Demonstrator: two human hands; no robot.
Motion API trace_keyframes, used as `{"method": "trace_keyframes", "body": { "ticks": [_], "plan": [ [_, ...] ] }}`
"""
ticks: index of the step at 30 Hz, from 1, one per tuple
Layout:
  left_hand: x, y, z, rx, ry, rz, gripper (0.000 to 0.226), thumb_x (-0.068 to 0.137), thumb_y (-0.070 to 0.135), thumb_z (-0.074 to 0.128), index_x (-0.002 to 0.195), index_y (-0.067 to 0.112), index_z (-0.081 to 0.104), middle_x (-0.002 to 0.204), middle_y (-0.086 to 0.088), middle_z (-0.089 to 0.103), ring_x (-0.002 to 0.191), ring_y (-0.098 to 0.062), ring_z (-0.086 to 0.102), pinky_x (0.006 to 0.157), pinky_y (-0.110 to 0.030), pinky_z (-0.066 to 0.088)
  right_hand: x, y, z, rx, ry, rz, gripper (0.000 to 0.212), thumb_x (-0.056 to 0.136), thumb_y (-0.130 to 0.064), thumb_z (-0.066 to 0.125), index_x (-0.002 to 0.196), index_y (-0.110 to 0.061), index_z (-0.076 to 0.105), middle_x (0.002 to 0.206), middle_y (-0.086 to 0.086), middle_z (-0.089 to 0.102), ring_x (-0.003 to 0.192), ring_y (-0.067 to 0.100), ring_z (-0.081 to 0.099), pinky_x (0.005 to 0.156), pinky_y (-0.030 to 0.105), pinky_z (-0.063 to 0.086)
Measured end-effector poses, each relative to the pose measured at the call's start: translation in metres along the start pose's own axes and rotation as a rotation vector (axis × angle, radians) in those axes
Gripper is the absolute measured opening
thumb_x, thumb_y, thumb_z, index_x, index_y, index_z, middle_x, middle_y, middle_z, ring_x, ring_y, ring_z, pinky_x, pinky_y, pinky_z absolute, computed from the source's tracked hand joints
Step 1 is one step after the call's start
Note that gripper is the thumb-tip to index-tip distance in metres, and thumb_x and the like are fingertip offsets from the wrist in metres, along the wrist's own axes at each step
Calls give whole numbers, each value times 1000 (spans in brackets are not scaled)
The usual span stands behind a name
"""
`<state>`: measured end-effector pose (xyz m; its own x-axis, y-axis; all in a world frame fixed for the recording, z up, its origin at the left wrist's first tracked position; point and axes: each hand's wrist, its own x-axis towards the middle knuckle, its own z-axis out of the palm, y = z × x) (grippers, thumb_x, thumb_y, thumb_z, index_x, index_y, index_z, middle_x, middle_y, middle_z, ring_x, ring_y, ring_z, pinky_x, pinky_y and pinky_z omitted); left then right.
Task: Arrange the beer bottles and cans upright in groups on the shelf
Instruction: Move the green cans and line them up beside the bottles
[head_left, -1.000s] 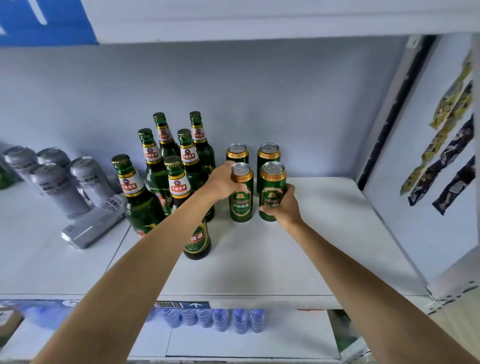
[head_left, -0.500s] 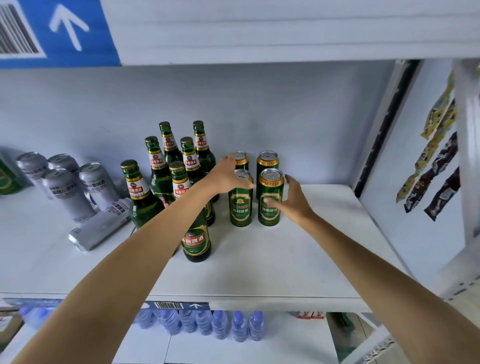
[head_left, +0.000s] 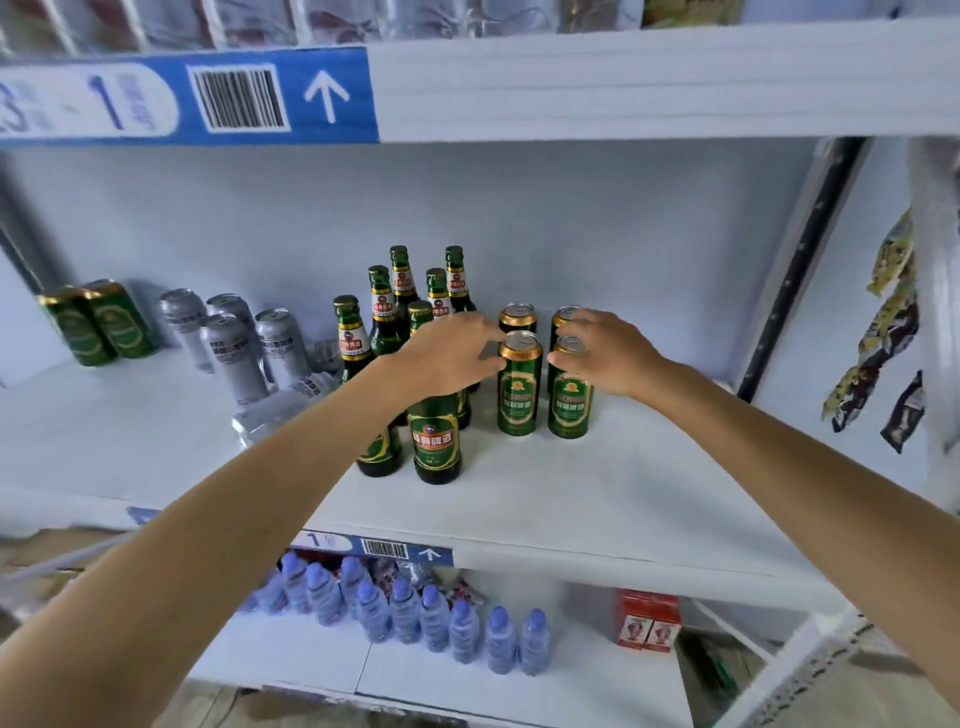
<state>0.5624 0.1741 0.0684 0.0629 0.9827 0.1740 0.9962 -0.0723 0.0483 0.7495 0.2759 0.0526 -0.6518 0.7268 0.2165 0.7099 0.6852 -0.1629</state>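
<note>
Four green beer cans stand upright in a two-by-two block on the white shelf (head_left: 597, 493). My left hand (head_left: 451, 354) hovers beside the front left can (head_left: 519, 400), its relaxed fingertips at the can's top rim. My right hand (head_left: 605, 356) lies with loosely bent fingers over the top of the front right can (head_left: 569, 415) and holds nothing. Just left of the cans, several green beer bottles (head_left: 435, 441) stand upright in a cluster, partly behind my left forearm. Further left are several upright silver cans (head_left: 234, 358) and one silver can lying on its side (head_left: 270, 415).
Two more green cans (head_left: 98, 325) stand at the far left of the shelf. The upper shelf edge carries a blue barcode label (head_left: 234, 98). Water bottles (head_left: 415, 618) and red boxes (head_left: 649, 621) fill the lower shelf. Snack packets (head_left: 883, 338) hang on the right.
Both hands have let go of the two front green cans and risen to their tops, fingers loosened. The view has pulled back and tilted up.
</note>
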Motion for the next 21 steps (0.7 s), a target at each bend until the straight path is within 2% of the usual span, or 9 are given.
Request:
{"method": "trace_keyframes", "body": {
  "ticks": [3,5,9,13,17,19,21],
  "plan": [
    [-28,-8,-10,11,18,-3,45,94,37,53,134,16,55,138,-5,54,124,-22,52,101,-43,45,-14,-27,2,-48,-60,-23,46,92,-48,50,125,-16,59,124,6,59,118,26,54,92,39,45],
    [-47,-15,-16,26,13,-3,47,95,39,53,135,16,54,141,-2,52,124,-20,53,101,-40,46,-23,-43,5,-67,-98,-17,50,92,-49,48,130,-17,56,129,6,58,118,27,55,92,40,46],
    [-87,-38,-20,71,-13,-17,44,95,37,52,132,14,56,132,-3,58,116,-21,56,93,-37,48,-36,-79,12,-37,-137,21,53,92,-52,47,130,-15,54,133,7,57,117,26,55,82,34,44],
    [-131,-77,-19,88,-70,-46,48,94,42,52,135,17,53,137,-2,55,123,-23,53,97,-42,46,-50,-131,21,-17,-121,64,53,92,-52,47,130,-16,55,131,6,59,116,25,56,93,40,49],
    [-184,-126,-20,69,-126,-63,42,94,44,50,124,16,58,120,-4,61,112,-24,57,81,-36,43,-64,-195,35,-19,-122,89,51,92,-52,47,127,-16,57,124,6,61,110,25,58,87,40,50],
    [-211,-148,-24,68,-144,-85,42,94,44,51,123,15,57,123,-5,60,111,-26,57,84,-37,44,-66,-229,41,-16,-140,102,47,92,-52,46,118,-16,59,119,6,62,105,25,59,84,40,50],
    [-239,-174,-30,81,-174,-118,46,95,43,51,131,15,55,130,-6,57,116,-28,55,93,-38,46,-64,-264,49,-5,-151,93,46,92,-53,45,112,-14,60,115,8,63,101,26,60,83,40,51]
  ]
}}
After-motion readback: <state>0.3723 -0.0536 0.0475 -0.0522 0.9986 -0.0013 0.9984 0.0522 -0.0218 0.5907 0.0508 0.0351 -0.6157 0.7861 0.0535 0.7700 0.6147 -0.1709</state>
